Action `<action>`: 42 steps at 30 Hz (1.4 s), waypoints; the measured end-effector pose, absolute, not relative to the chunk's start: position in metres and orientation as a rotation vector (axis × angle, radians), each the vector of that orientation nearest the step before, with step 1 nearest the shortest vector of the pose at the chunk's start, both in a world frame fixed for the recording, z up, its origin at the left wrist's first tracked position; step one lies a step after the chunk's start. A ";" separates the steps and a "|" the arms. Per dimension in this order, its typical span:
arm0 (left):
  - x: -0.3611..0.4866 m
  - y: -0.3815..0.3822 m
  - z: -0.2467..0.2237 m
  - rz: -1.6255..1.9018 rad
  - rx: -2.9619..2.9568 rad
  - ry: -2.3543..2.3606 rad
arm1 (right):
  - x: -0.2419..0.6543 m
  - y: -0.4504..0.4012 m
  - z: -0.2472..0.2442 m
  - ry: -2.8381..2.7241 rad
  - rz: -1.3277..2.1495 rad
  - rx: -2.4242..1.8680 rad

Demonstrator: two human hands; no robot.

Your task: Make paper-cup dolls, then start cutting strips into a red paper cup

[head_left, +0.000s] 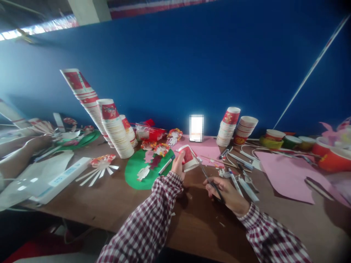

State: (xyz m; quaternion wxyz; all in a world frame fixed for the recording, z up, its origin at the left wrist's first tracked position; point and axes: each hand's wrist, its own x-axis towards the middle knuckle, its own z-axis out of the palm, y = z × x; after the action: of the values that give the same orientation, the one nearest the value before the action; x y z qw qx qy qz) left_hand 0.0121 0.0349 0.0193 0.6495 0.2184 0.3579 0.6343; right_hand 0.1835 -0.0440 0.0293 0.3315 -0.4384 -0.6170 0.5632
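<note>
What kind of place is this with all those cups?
It looks like a craft table, maybe in a workshop or classroom: there's a tall stack of paper cups, pink paper, and scissors in the right hand.

Paper cup (189, 157), printed red on white with a pale edge, tilted in the left hand (178, 166) above the tabletop. Scissors (204, 171), dark-handled with slender metal blades, held in the right hand (228, 191); the blades point up and leftward, meeting the cup's right side. The depth of any cut is indistinct.
</note>
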 end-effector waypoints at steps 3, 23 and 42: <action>0.007 0.035 0.026 1.456 0.431 0.773 | 0.183 -0.044 0.027 -1.669 1.440 -1.165; 0.020 0.027 0.021 1.331 0.566 0.847 | 0.179 -0.045 0.020 -1.773 1.336 -1.184; 0.025 0.022 0.020 1.279 0.616 0.872 | 0.179 -0.044 0.018 -1.723 1.336 -1.166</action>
State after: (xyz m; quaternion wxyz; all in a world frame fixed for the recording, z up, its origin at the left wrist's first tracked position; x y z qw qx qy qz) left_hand 0.0252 0.0219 0.0202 0.6727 0.2735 0.3874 0.5680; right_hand 0.1787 -0.0443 0.0182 0.3285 -0.4455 -0.6583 0.5103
